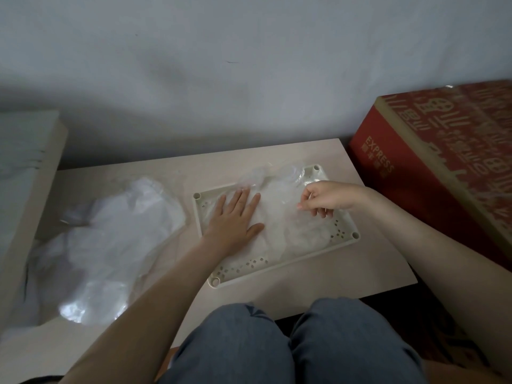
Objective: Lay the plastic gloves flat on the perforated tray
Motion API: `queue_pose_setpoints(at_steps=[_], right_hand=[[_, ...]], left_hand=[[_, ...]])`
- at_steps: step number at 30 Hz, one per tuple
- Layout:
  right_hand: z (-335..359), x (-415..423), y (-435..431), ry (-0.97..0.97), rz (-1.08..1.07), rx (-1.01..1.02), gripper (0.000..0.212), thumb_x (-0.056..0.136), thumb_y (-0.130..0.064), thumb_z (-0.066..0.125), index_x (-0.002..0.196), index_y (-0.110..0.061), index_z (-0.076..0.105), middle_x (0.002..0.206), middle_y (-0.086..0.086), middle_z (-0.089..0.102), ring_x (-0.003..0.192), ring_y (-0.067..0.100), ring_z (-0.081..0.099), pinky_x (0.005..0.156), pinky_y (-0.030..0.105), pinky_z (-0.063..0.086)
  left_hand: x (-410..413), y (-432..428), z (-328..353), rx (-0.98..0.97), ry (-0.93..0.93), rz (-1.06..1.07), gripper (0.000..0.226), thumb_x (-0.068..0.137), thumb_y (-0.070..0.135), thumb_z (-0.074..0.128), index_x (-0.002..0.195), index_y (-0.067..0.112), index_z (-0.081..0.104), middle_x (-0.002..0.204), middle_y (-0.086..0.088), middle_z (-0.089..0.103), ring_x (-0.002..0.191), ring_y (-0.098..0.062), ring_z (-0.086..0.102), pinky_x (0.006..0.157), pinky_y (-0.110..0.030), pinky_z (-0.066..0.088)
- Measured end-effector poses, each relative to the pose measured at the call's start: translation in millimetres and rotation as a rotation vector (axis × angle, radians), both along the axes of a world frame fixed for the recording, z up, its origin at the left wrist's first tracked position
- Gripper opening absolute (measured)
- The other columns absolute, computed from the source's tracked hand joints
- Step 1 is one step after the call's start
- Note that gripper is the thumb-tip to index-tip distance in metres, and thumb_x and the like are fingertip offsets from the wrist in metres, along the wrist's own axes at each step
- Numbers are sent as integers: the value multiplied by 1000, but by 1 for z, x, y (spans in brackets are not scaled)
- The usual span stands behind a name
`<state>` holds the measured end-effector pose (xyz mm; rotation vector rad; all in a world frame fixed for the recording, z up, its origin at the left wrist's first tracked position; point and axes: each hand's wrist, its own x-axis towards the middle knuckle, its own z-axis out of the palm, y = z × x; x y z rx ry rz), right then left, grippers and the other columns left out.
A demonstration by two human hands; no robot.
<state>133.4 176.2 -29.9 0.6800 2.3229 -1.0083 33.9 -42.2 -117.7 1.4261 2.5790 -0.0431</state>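
Head: gloves (279,217) under left hand (235,214); right hand (329,199) pinching.

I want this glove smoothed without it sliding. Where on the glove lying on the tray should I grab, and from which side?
Probably pinch the plastic glove's loose right edge, coming from the right, as the right hand does now. The left hand presses flat on its left part, anchoring it on the perforated tray, so pulling rightward should stretch the wrinkled film.

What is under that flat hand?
Clear plastic gloves lie under the left hand, on the tray. The part of the tray beneath the hand is covered.
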Motion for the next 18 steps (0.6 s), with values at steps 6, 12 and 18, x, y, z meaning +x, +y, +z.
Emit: queue_pose_setpoints(at_steps=[6, 12, 18], right_hand=[[-9, -2, 0, 160, -101, 218, 52, 87, -34, 66, 131, -19, 43, 105, -1, 53, 84, 14, 53, 70, 27, 39], [-22, -13, -10, 214, -13, 317, 31, 88, -26, 65, 115, -12, 57, 103, 0, 54, 95, 17, 53, 79, 28, 41], [-28, -14, -4, 322, 1, 346, 5, 90, -14, 56, 86, -13, 59, 70, -12, 48, 95, 15, 46, 71, 24, 33]], left_hand=[[1, 0, -3, 30, 9, 15, 92, 69, 66, -22, 150, 24, -17, 160, -5, -17, 147, -21, -15, 116, -43, -11], [3, 2, -4, 24, 6, 19, 97, 60, 70, -39, 144, 24, -25, 159, -6, -21, 146, -22, -17, 116, -44, -12], [2, 3, -3, 13, 16, -5, 104, 62, 70, -39, 151, 22, -15, 159, -7, -18, 147, -23, -16, 116, -44, -12]])
